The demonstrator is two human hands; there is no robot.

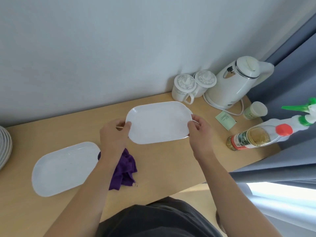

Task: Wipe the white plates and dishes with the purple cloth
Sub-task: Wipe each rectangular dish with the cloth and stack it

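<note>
A white oblong dish (159, 122) is lifted above the wooden table (171, 161), held at both short ends. My left hand (113, 134) grips its left edge with the thumb over the rim. My right hand (199, 130) pinches its right edge. A second white oblong dish (65, 168) lies flat on the table to the left. The crumpled purple cloth (124, 170) lies on the table beneath my left forearm, partly hidden by it, next to the second dish.
A stack of white plates (4, 147) shows at the left edge. Two lidded mugs (184, 89), a white kettle (236, 82), a paper cup (255, 110), a green sachet (225, 119), a bottle (256, 136) and a spray bottle (302, 115) crowd the right. A curtain (290, 82) hangs right.
</note>
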